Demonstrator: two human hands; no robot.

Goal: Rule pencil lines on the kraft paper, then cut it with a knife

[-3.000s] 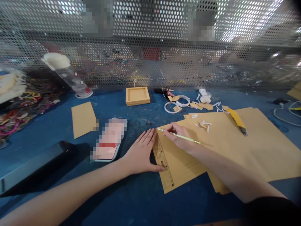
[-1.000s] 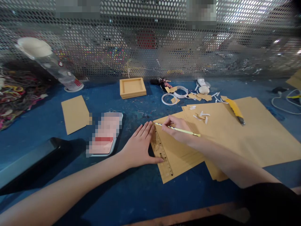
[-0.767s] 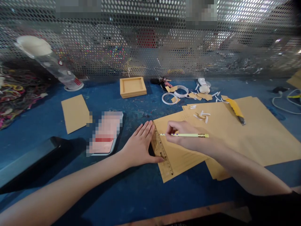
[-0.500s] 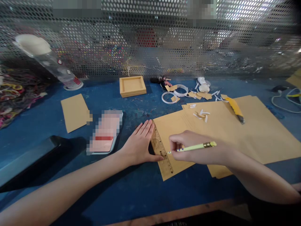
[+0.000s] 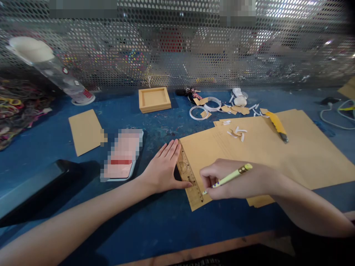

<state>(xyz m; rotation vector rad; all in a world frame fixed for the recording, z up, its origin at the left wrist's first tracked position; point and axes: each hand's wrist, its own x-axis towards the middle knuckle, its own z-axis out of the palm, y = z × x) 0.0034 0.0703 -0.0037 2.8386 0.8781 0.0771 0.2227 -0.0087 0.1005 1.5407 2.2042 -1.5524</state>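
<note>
My left hand (image 5: 165, 170) lies flat with fingers stretched, its fingertips and thumb pressing on a clear ruler (image 5: 185, 169). The ruler runs along the left edge of a sheet of brown paper (image 5: 198, 147) on the blue table. In my right hand (image 5: 226, 179) is a pale yellow pencil (image 5: 235, 173) with a gold band, its eraser end pointing up and right. The pencil's tip meets the paper beside the lower end of the ruler's right edge. Whether a drawn line is there I cannot tell.
A phone (image 5: 123, 155) and a brown card (image 5: 85, 132) lie to the left. A shallow wooden tray (image 5: 154, 99), tape rolls (image 5: 198, 113) and paper scraps are at the back. A yellow utility knife (image 5: 277, 126) rests on larger brown sheets (image 5: 307, 155). A bottle (image 5: 73, 87) stands back left.
My right hand has slid the pencil tip down along the ruler's edge toward me, and the pencil leans more steeply. The left hand holds its place on the ruler.
</note>
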